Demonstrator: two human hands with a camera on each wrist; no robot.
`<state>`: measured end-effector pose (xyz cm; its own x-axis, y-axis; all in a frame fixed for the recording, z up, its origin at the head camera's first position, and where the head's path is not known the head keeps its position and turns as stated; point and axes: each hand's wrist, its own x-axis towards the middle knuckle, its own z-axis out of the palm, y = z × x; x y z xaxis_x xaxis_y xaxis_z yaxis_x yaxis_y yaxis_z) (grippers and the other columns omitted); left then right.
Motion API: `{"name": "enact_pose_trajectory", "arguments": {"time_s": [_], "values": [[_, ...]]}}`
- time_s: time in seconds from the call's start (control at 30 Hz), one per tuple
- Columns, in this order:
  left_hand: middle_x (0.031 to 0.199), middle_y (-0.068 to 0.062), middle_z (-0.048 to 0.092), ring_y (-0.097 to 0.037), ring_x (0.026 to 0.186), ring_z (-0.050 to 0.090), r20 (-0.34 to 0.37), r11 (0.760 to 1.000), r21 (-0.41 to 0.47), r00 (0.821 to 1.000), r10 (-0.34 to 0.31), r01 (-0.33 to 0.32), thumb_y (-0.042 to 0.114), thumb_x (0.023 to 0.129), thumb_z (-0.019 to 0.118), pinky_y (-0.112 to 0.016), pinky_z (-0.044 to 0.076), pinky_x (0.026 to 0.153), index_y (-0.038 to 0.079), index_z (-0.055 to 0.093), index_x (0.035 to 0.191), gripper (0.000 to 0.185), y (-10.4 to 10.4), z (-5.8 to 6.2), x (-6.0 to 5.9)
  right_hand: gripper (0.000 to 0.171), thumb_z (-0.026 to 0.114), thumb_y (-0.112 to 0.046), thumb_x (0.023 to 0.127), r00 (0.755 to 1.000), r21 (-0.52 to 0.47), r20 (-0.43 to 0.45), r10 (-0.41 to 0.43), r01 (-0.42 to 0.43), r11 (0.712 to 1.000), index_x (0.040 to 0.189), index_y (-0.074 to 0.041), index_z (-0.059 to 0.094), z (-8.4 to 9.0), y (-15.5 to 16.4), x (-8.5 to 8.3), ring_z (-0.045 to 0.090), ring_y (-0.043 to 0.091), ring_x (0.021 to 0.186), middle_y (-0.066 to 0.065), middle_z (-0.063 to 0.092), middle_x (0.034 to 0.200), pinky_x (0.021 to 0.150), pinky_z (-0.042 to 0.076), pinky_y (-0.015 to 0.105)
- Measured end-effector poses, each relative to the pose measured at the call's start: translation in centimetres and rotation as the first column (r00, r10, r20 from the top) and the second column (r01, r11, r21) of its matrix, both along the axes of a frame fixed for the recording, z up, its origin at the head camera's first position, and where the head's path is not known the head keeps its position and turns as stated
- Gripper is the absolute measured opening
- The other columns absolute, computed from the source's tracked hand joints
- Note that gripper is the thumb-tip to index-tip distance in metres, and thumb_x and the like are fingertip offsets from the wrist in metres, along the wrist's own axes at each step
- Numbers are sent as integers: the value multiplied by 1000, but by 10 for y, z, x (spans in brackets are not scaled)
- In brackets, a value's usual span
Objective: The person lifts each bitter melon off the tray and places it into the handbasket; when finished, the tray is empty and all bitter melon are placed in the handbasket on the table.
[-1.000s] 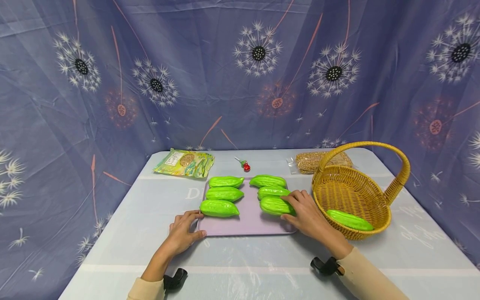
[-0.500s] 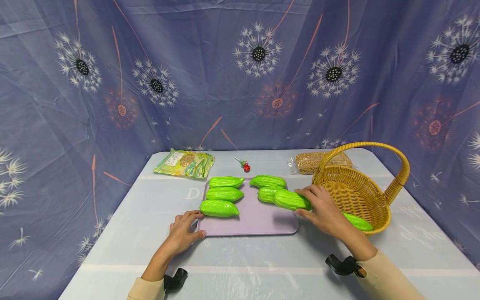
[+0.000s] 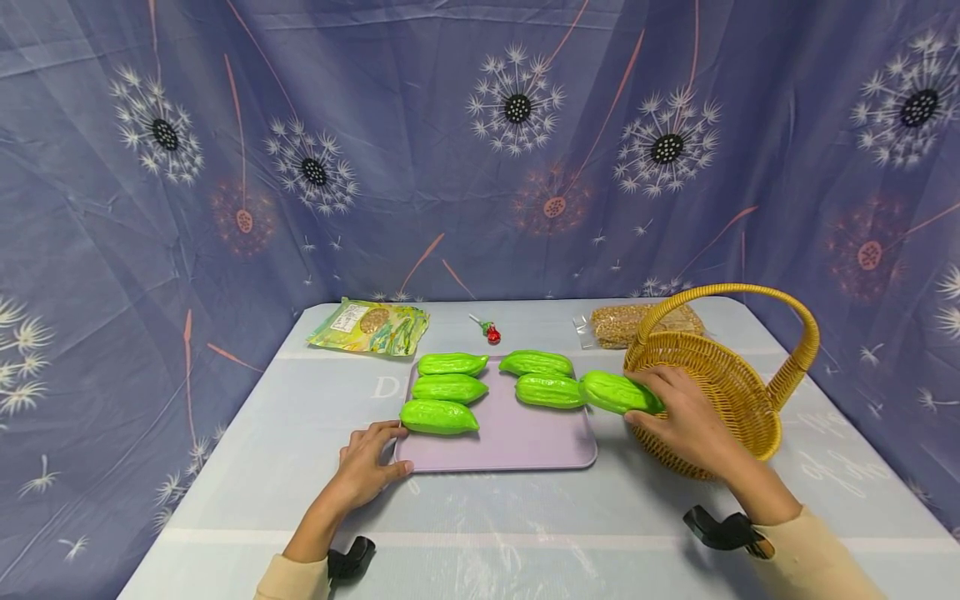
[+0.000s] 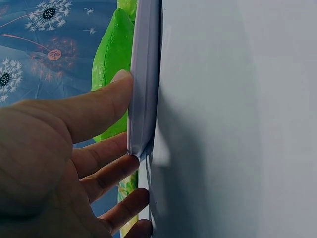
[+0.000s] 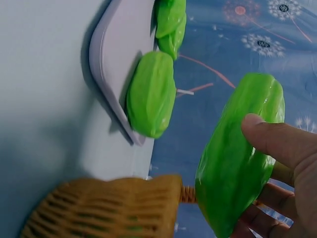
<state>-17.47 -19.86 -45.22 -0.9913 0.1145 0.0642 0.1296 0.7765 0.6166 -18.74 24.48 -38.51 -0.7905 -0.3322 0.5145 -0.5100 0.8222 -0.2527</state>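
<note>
Gourd (image 3: pixel 619 393), bright green and ridged, sits right of centre in the head view, carried level in the right hand (image 3: pixel 690 425) with the thumb on top and the fingers curled beneath, a firm wrap round its near end. It hangs in the air between the lilac tray (image 3: pixel 502 454) and the wicker basket (image 3: pixel 705 392), just over the basket's left rim; the level hold likely keeps the long body from tipping. In the right wrist view the same gourd (image 5: pixel 240 153) fills the lower right, with the basket's weave (image 5: pixel 104 208) at the bottom edge.

Five more green gourds (image 3: pixel 448 388) lie on the tray in two rows at the middle of the frame. The left hand (image 3: pixel 366 467) holds the tray's lower left corner, thumb on top of the rim and fingers against its side, probably to keep it from sliding.

Toward the upper part of the table (image 3: pixel 247 467) lie a printed packet (image 3: pixel 369 326), a small red sweet (image 3: pixel 492 332) and a clear bag of grain (image 3: pixel 622 323).
</note>
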Motion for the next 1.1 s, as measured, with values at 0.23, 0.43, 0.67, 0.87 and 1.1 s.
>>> {"name": "enact_pose_trajectory", "arguments": {"time_s": [0.23,0.43,0.67,0.87,1.1], "values": [[139,-10,49,-33,124,38,11,1000,-1,1000,0,0,23,77,75,-50,26,90,9,60,122,49,0,0,0,53,80,-19,73,998,23,39,-49,48,999,120,-9,60,6,18,3,50,24,97,10,61,109,75,37,38],[139,-9,50,-32,124,38,11,1000,-2,1000,3,-3,23,77,75,-50,26,90,9,60,122,49,0,-1,0,56,80,-20,73,996,46,48,-80,77,996,123,-8,58,8,31,3,50,25,96,13,61,110,73,40,40],[139,-9,50,-32,124,38,14,1000,-4,1000,4,-4,23,77,75,-49,26,90,9,60,122,49,0,0,0,56,77,-22,77,989,43,108,-98,93,995,126,-8,56,7,46,2,51,32,103,17,60,114,79,42,52],[139,-9,50,-32,123,39,14,1000,-5,1000,4,-4,23,77,75,-48,26,89,9,60,122,49,1,1,0,53,76,-23,79,986,41,124,-109,105,994,125,-6,56,5,59,1,51,36,105,19,59,114,81,41,55],[139,-9,50,-32,124,38,15,1000,-7,1000,7,-7,23,77,75,-49,26,89,9,60,121,49,1,1,1,51,72,-28,83,976,59,171,-132,123,991,125,-5,55,1,71,-1,49,43,109,22,58,118,84,37,60]]}}
